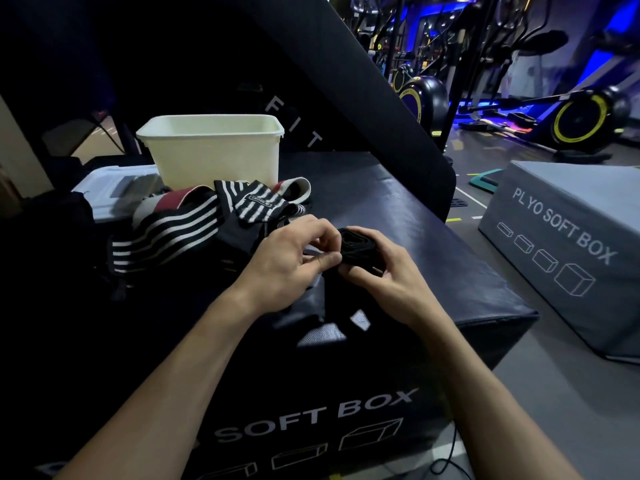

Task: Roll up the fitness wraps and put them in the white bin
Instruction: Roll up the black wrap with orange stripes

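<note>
- Left hand (289, 261) curled, thumb and fingers pinching the near edge of a black wrap (358, 251), just left of its rolled part.
- Right hand (384, 271) grasping the same black wrap from the right, fingers bent around the coil from below, thumb on the far side.
- Black wrap partly rolled into a loose coil between both hands, held just above the top of a dark soft box (398, 216); loose tail of the wrap hanging down over the front edge of that box, dark against dark, so its end hard to make out.
- Pile of other wraps (194, 216) lying on the box top, left of and behind the hands: black with white stripes, one with a dark red band, all unrolled and tangled together.
- White bin (211, 150) standing upright on the far part of the box top, just behind the pile, well apart from the hands; inside not visible from this angle.
- Clear plastic container (114, 188) left of the bin, partly hidden by the pile.
- Grey soft box (568, 244) on the floor to the right, printed "PLYO SOFT BOX".
- Exercise bikes (585, 116) with yellow-rimmed wheels farther back on the right, under blue light.
</note>
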`<state>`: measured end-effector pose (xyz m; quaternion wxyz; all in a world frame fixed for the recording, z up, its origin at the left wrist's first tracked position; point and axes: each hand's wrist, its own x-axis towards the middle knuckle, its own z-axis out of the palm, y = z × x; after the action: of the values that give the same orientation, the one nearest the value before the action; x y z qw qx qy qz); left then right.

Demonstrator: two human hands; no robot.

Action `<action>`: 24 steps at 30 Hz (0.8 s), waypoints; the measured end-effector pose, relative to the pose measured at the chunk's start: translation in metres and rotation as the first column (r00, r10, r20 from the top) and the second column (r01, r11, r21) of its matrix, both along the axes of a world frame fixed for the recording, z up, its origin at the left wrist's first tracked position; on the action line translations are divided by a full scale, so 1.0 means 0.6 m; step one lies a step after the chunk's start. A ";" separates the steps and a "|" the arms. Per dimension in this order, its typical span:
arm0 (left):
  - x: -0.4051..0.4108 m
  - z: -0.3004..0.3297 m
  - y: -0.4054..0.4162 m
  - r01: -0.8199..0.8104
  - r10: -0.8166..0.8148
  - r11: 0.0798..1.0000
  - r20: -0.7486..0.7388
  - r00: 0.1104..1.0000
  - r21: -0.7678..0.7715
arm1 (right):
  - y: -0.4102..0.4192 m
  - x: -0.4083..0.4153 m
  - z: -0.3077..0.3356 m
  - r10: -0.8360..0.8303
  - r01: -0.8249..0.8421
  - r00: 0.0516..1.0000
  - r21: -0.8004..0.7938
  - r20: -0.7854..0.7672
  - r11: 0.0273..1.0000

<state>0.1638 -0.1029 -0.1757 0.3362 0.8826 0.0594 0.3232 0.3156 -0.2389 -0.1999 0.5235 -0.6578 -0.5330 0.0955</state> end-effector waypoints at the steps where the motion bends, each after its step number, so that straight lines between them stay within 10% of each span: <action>1: -0.001 -0.004 -0.004 -0.007 0.006 1.000 0.029 1.000 0.023 | 0.001 0.000 0.000 0.004 -0.004 1.000 0.000 -0.006 1.000; 8: 0.001 -0.045 -0.037 -0.280 0.209 0.908 0.245 0.947 0.311 | 0.001 -0.003 -0.001 0.024 -0.023 0.997 0.015 -0.067 1.000; 24: 0.006 -0.047 -0.025 -0.353 0.269 0.884 0.285 0.920 0.305 | -0.004 0.019 -0.006 0.062 -0.062 0.998 -0.024 -0.015 0.998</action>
<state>0.1672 -0.1177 -0.2041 0.1216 0.8625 0.1026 0.4805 0.3268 -0.2411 -0.2036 0.5163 -0.6464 -0.5481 0.1229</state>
